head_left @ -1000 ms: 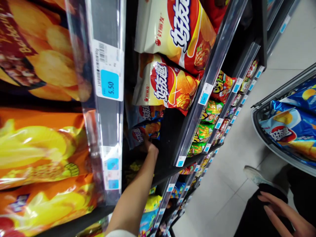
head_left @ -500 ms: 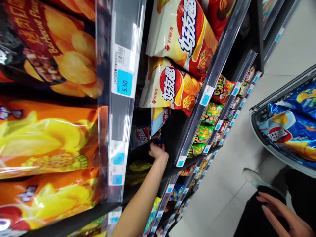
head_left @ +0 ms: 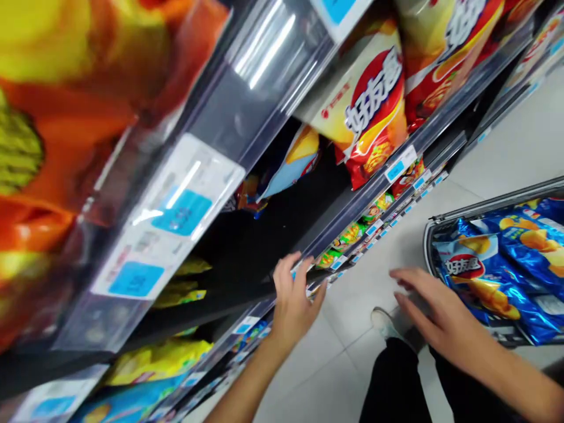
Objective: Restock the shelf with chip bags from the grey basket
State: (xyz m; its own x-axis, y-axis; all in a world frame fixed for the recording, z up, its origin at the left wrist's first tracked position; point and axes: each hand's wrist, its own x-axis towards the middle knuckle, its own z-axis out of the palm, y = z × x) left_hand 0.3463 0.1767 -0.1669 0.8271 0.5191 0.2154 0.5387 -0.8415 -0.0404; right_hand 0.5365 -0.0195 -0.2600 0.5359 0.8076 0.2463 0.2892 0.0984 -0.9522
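My left hand is by the front edge of the shelf, fingers apart, with nothing in it. To the right, my right hand hangs over the floor beside the basket, its thumb and fingers apart and nothing between them. A red and cream bag of chips stands on the shelf above my left hand. Deeper in the shelf a light blue chip bag leans, partly hidden behind the price rail.
A shopping basket with blue chip bags stands on the floor at the right. Clear price rails run along the shelf fronts. Yellow bags lie on a lower shelf. My shoe is on the tiled floor.
My left hand has come out from deep in the shelf to its front edge. My right hand has risen and moved left. The view has tilted and shifted.
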